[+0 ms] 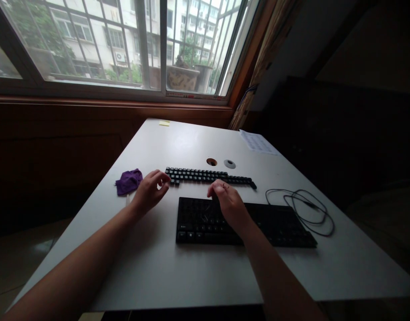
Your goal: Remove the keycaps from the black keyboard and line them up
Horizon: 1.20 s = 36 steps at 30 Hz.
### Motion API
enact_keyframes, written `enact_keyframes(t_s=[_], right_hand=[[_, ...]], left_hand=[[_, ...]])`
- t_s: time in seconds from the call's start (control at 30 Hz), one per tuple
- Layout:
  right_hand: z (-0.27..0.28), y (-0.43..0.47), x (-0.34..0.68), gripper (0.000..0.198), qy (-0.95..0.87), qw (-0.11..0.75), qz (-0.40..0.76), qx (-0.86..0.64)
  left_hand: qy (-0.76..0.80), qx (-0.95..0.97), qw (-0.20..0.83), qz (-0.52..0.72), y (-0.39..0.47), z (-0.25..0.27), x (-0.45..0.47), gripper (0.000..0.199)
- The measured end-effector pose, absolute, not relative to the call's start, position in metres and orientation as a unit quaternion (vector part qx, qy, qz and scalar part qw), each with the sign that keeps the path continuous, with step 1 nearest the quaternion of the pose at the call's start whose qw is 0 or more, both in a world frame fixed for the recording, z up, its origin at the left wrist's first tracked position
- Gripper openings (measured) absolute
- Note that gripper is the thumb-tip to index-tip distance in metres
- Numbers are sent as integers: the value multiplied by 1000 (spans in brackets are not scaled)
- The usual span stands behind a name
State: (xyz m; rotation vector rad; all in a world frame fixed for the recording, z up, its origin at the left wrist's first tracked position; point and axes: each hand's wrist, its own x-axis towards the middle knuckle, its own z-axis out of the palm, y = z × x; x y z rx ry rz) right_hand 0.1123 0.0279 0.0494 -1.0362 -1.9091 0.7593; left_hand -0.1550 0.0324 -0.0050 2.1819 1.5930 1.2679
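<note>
My left hand (153, 189) is curled, with thumb and forefinger pinched at a small black keycap (172, 182) by the left end of the laid-out keycap rows (200, 175). Part of that keycap is hidden by the fingertips. Over the black keyboard (272, 225), my right hand (229, 203) is closed on a dark keycap puller (207, 213) whose thin wires point down at the upper left keys. The puller's grip is mostly covered by my fingers. Keys remain visible along the keyboard's bottom left edge, while its upper part is too dark to make out.
A purple cloth (129, 181) lies left of my left hand. The keyboard's black cable (317, 218) is coiled at the right. Farther back are a round cable hole (211, 162), a grey round cover (229, 164), a printed sheet (258, 142) and a yellow note (164, 123).
</note>
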Motion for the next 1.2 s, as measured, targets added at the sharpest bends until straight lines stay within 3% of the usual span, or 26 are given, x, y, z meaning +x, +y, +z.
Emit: enact_keyframes(t_s=[0.17,0.33,0.67,1.0,1.2], right_hand=[[34,18,122,43,-787,359,243,-439],[32,17,124,44,-795,372,196,-438],[29,11,115,47,-846,316,182,-390],[22,22,122,50,-737,343,343,-471],[19,28,125,54,-687,371,370,-504]], left_hand=[[439,823,94,349,24,-6,-146,18],[382,877,129,263,17,-5,-138,21],[357,889,118,260,18,-4,-138,18],[344,891,135,263,19,-6,-138,12],[343,893,127,263,19,-7,-139,13]])
